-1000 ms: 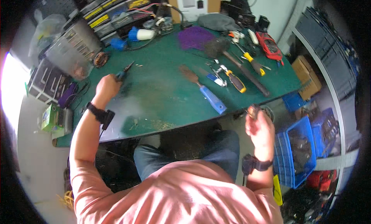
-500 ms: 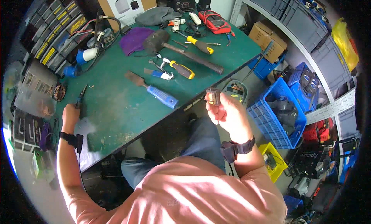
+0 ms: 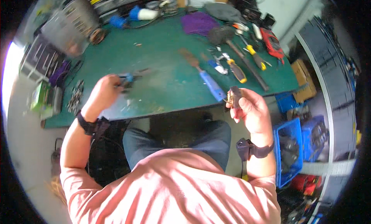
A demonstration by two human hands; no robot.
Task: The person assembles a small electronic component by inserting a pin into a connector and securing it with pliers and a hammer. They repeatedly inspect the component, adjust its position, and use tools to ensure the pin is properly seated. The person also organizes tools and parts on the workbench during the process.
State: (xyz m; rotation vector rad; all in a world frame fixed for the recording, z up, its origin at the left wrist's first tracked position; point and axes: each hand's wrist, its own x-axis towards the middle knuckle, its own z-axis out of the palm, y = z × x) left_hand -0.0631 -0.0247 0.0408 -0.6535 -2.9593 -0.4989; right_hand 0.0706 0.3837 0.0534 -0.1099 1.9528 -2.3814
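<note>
My left hand [image 3: 103,92] is closed around a pair of pliers [image 3: 127,79] with blue and black handles, held above the left part of the green workbench [image 3: 162,85]. Motion smears the pliers' jaws, which point to the right. Past the bench's front edge, my right hand [image 3: 253,108] pinches a small dark boxy electrical part [image 3: 235,97] between thumb and fingers. Brass-coloured metal shows on that part's left side. Closest to it on the bench lies a scraper [image 3: 210,85] with a blue handle and a rusty blade.
Right of the scraper lie a mallet [image 3: 247,63], yellow-and-black screwdrivers [image 3: 236,71] and a red multimeter [image 3: 272,44]. A purple cloth [image 3: 199,24] is at the back. Small metal pieces [image 3: 75,97] lie at the bench's left end. A blue crate [image 3: 286,154] stands at the right.
My left hand has moved right with the pliers, away from the bench's left side. My right hand still holds the electrical part, now turned somewhat. The view has swung left.
</note>
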